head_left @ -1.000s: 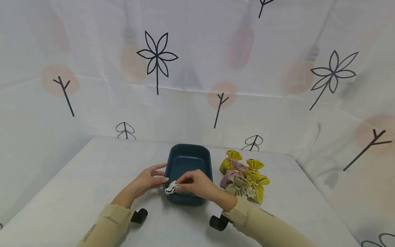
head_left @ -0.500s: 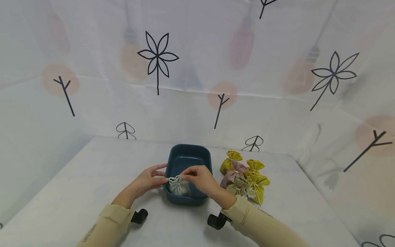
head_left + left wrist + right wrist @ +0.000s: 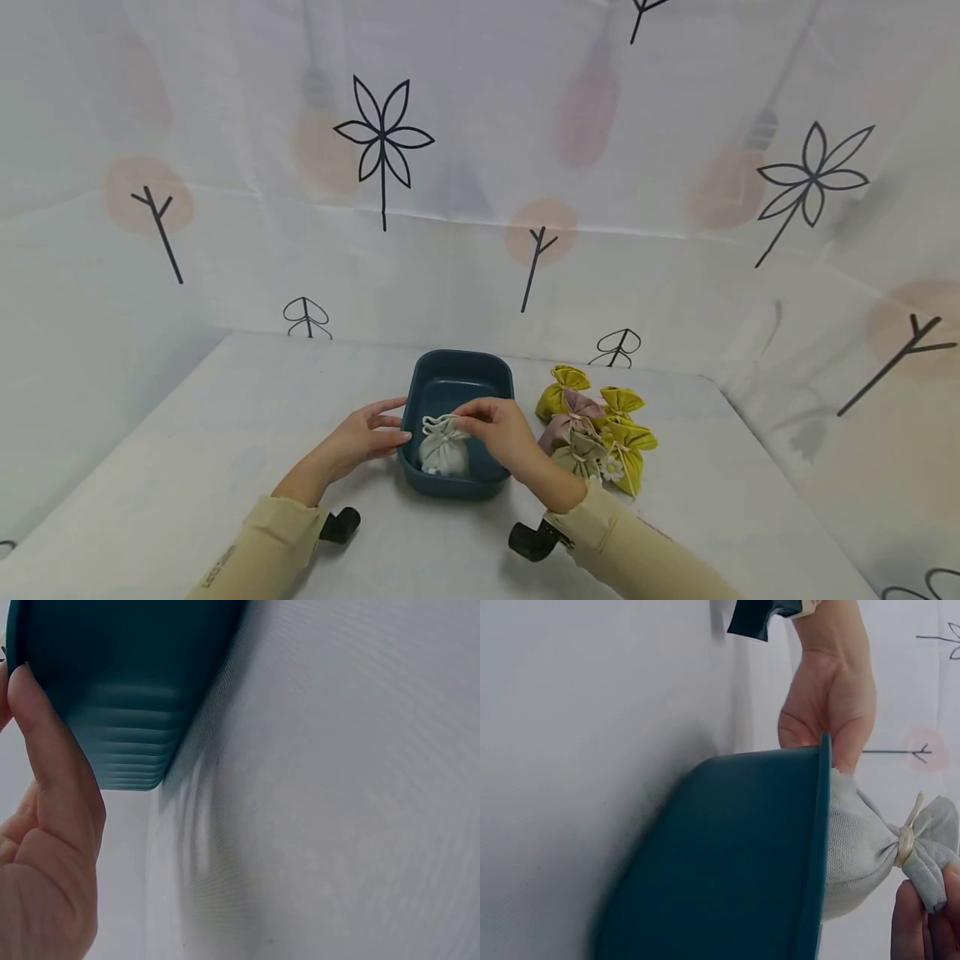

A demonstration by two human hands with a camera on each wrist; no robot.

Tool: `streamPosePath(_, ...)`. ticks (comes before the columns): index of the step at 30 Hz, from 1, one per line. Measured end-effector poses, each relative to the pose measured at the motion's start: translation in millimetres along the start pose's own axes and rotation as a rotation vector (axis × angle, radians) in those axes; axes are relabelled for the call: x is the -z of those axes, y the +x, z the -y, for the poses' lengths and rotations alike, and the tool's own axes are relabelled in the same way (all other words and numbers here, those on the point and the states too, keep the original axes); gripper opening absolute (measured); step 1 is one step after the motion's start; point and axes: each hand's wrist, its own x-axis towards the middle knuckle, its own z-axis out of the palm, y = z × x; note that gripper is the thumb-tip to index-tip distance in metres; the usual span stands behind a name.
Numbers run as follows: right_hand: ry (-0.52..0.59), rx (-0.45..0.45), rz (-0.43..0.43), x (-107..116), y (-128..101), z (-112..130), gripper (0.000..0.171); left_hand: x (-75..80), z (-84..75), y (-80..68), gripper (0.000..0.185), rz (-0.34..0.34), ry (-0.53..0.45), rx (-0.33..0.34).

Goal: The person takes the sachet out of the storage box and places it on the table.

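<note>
A pale grey drawstring pouch [image 3: 443, 450] is partly inside the dark teal box [image 3: 461, 360]. My right hand [image 3: 502, 429] pinches the gathered top of the pouch between thumb and fingers. In the right wrist view, the pouch [image 3: 855, 844] bulges above the rim of the box [image 3: 735, 847], its neck tied with a cord. At the left side of the box, my left hand [image 3: 363, 433] touches the rim with its fingers fairly straight. The left wrist view shows the thumb of this hand [image 3: 56, 802] against the box edge [image 3: 112, 682].
To the right of the box stand several tied pouches: yellow ones [image 3: 628, 454], a pink one [image 3: 562, 425] and a grey-beige one [image 3: 579, 454]. A small white flower [image 3: 612, 468] lies against them. A patterned cloth [image 3: 465, 275] hangs behind the white table [image 3: 300, 375].
My right hand has lifted the pouch's top upright from a tipped position and shifted it slightly right and away from me. My left hand stays at the rim.
</note>
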Motion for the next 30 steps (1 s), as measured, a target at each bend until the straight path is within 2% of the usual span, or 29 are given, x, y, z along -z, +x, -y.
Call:
streamPosePath(13,0.054,0.061,-0.148,3.7,-12.6,13.0,0.01,0.9,0.9,0.1,0.071,0.001,-0.009,0.009)
streamPosePath(22,0.1,0.108,-0.204,13.5,-26.4,22.1,0.009,0.9,2.4,0.7,0.072,0.013,-0.004,-0.003)
streamPosePath(30,0.097,0.127,-0.234,20.9,-38.8,23.8,0.008,1.0,2.0,0.7,0.072,0.014,0.008,-0.009)
